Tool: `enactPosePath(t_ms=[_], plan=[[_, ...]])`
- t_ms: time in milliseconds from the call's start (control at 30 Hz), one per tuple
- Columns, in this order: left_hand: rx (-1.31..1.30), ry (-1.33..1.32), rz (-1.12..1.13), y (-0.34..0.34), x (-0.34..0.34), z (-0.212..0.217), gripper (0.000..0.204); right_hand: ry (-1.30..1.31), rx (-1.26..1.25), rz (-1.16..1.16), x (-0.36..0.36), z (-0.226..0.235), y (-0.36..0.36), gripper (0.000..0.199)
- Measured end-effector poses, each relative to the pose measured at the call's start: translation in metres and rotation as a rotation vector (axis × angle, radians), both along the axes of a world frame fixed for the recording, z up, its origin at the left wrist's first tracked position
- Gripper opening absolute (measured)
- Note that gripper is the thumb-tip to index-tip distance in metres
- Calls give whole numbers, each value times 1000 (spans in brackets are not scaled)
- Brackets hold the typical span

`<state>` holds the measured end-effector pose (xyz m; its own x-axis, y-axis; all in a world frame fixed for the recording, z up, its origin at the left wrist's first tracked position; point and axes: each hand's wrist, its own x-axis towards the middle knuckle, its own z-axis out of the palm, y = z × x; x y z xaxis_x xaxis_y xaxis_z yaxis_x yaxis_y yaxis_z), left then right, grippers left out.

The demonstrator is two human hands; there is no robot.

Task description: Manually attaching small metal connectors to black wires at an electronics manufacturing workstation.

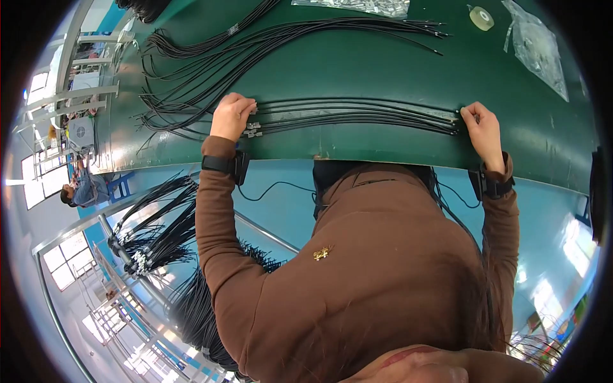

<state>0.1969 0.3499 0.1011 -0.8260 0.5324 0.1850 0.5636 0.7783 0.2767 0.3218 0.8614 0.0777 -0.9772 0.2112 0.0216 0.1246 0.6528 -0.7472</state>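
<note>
Several thin black cables [357, 117] lie side by side across the green table in front of me. Small whitish connectors [254, 130] sit at their left ends. My left hand [231, 119] pinches the connector end of the farthest cable, fingers closed. At the other end, my right hand [482, 127] has thumb and fingers pressed together on that cable's tip. The cable runs nearly straight between both hands. Just beyond my left hand, a loose bundle of longer black cables [281, 33] spreads over the table, its ends fanned out at the left.
At the far edge lies a clear bag of small metallic parts [364, 6]. A tape roll [481, 18] and a crumpled plastic bag [538, 48] are at the far right. Hanging black cable bundles [159, 230] are on a metal rack to my left. Another person [89, 188] sits farther left.
</note>
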Motion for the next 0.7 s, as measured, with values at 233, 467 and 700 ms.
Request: enactPosePath(t_ms=[233,467,700], plan=[[-148,7,-3,12,-3,18,13,-225,-62,124,18,6,18,20],[-217,204,103,98,-71,-5,21,-368,-1223,-250,-16,21,22,18],[-378,169,-112,106,-50,-8,17,-352,-1401,-167,-36,23,-6,17]])
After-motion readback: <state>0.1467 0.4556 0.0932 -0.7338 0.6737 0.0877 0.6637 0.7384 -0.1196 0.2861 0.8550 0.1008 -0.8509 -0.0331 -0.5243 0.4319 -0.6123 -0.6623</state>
